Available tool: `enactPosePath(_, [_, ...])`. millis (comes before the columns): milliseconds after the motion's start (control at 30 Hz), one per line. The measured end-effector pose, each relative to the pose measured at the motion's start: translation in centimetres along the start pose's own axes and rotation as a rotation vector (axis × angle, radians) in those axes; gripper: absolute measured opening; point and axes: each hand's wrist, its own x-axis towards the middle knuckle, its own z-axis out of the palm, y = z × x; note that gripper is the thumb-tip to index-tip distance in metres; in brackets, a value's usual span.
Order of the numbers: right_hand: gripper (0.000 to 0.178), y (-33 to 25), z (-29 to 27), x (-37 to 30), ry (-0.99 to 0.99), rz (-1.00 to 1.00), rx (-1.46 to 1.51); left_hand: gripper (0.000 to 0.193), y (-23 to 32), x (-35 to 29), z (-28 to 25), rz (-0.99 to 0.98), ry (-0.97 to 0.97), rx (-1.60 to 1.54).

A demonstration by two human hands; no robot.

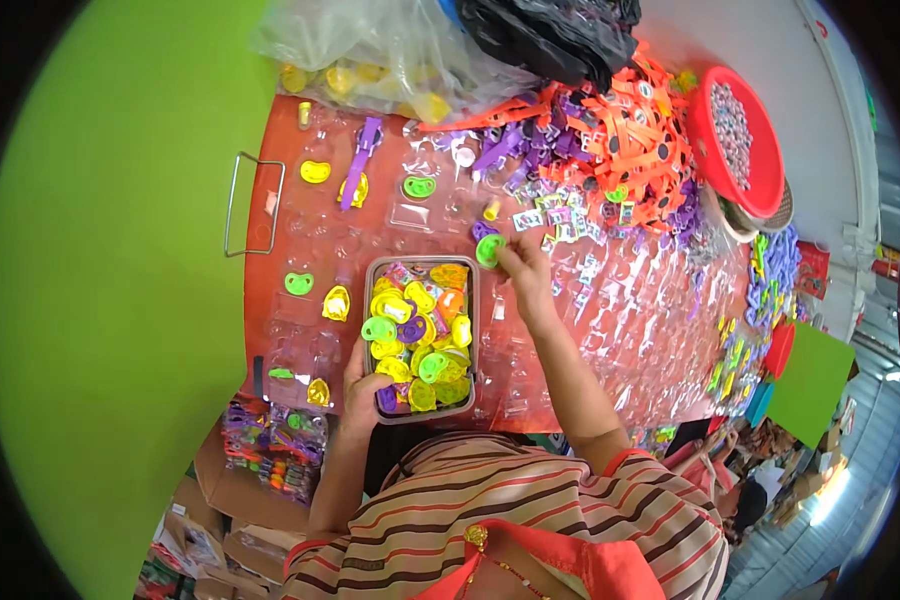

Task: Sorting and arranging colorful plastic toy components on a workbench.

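Far L of the clear plastic tub (pixel 475 330) I see a thin bent-wire loop (pixel 233 203). Btwn loop and tub, a glossy yellow pacifier (pixel 315 172) and a green one (pixel 298 284) lie on moulded see-through sheets (pixel 315 240). L hand (pixel 363 392) grips the tub's left edge, thumb over the rim, other fingers mostly hidden (can't tell their curl from here). Tub's rectangular w/ rounded corners, packed w/ smooth yellow, green & purple plastic pieces (pixel 420 395). Just off its upper R corner, R hand (pixel 525 272) pinches a rounded green pacifier (pixel 488 252) btwn thumb & fingertips. Farther up-R of tub: tangled heap of flat orange straps (pixel 635 140), then a round red basin (pixel 768 150) of small pale bits (pixel 732 135).
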Motion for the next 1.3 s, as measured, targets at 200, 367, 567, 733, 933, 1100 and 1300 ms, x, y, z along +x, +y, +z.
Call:
enactPosePath(200, [0.019,3.3,-2.9,1.9,0.045,-0.006,-0.125,0.085,0.4,-2.7,-1.3,-0.055,0.043,0.022])
enactPosePath(367, [0.025,2.8,-2.0,4.7,0.034,-0.29,-0.521,0.086,1.2,-4.2,-1.8,-0.067,0.092,0.046])
enactPosePath(567, [0.02,1.9,-3.4,5.4,0.178,-0.377,-0.63,0.084,1.5,-6.1,-3.4,-0.016,0.109,0.006])
enactPosePath(733, [0.02,2.8,-3.5,3.4,-0.018,-0.398,-0.83,0.083,1.7,-6.6,-4.1,-0.01,0.105,0.031])
enactPosePath(933, [0.015,3.7,-3.0,1.6,-0.128,-0.513,-0.904,0.084,1.1,-6.5,-4.9,-0.037,0.093,-0.026])
enactPosePath(1100, [0.019,4.5,-3.6,0.8,-0.112,-0.499,-0.864,0.084,0.8,-6.4,-5.1,-0.037,0.049,-0.046])
enactPosePath(1300, [0.025,2.3,-2.7,2.4,-0.044,-0.457,-0.841,0.085,0.4,-7.0,-4.9,0.001,0.038,-0.065])
